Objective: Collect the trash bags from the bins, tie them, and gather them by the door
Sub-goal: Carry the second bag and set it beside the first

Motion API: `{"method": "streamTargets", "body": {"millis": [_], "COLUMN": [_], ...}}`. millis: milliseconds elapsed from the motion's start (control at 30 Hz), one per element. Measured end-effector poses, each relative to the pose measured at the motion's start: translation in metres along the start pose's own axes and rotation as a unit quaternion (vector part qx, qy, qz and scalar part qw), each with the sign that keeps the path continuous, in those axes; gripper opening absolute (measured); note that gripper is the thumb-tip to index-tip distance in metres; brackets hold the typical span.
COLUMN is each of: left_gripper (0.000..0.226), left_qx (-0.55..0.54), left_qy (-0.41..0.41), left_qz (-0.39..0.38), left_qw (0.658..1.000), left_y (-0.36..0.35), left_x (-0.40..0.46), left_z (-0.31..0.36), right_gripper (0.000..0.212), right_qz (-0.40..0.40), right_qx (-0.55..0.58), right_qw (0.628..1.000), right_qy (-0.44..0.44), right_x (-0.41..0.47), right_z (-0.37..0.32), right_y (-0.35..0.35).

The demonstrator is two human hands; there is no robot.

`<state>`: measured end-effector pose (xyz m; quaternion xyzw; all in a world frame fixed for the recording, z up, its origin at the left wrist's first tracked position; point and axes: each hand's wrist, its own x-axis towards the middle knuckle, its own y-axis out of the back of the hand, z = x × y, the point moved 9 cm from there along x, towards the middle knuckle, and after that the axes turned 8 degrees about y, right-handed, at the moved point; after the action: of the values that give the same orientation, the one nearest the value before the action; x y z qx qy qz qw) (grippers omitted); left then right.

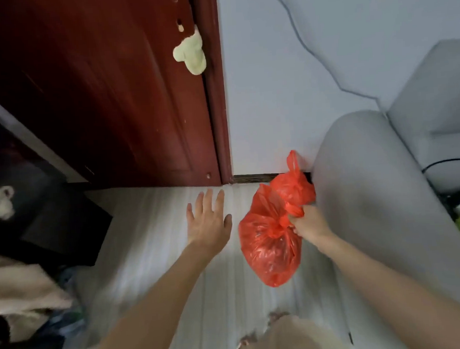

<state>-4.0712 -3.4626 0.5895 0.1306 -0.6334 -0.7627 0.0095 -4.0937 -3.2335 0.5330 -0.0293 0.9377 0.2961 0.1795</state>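
The door (103,96), dark red wood and shut, fills the upper left of the view, and everything else is placed from it. Right of the door stands a pale wall (266,90), and further right again a grey sofa (366,186) whose rounded arm comes close to the wall's foot. Below the door runs the pale floor (156,234). Left of the door sit dark furniture and heaped cloth, too blurred to name. A cream-coloured cloth (191,54) hangs at the door's right edge. Two red trash bags, both knotted at the neck, hang right of the door's lower corner: the larger bag (269,245) lower and nearer the person, the smaller bag (292,189) higher, against the sofa arm. The right hand (310,223) is curled tight round both necks and carries them clear of the floor. The left hand (209,219) holds nothing, its fingers spread and straight, hovering just below the door's bottom edge. The main risk, as I judge it, is the gap between sofa and wall: if the bags are let go where they hang, the smaller one could slide into it and be out of reach. Thin plastic may also tear on a hard drop, and bags set hard against the door could block its swing.
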Motion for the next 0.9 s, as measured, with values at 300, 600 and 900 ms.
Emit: {"method": "streamTargets", "body": {"millis": [300,600,900], "left_gripper": [0.064,0.073,0.096], "left_qx": [0.055,0.191,0.168], "left_qy": [-0.067,-0.147,-0.213], "left_qz": [0.039,0.078,0.226], "left_qw": [0.995,0.967,0.935], "left_y": [-0.001,-0.129,-0.255], "left_x": [0.273,0.489,0.628], "left_z": [0.065,0.095,0.103], "right_gripper": [0.038,0.029,0.015], "right_qz": [-0.013,0.008,0.042], "right_qx": [0.043,0.157,0.296], "right_qw": [0.998,0.964,0.9], "right_qy": [-0.054,-0.213,-0.318], "right_x": [0.241,0.439,0.565], "right_z": [-0.018,0.109,0.215], "right_y": [-0.024,-0.126,-0.219]}}
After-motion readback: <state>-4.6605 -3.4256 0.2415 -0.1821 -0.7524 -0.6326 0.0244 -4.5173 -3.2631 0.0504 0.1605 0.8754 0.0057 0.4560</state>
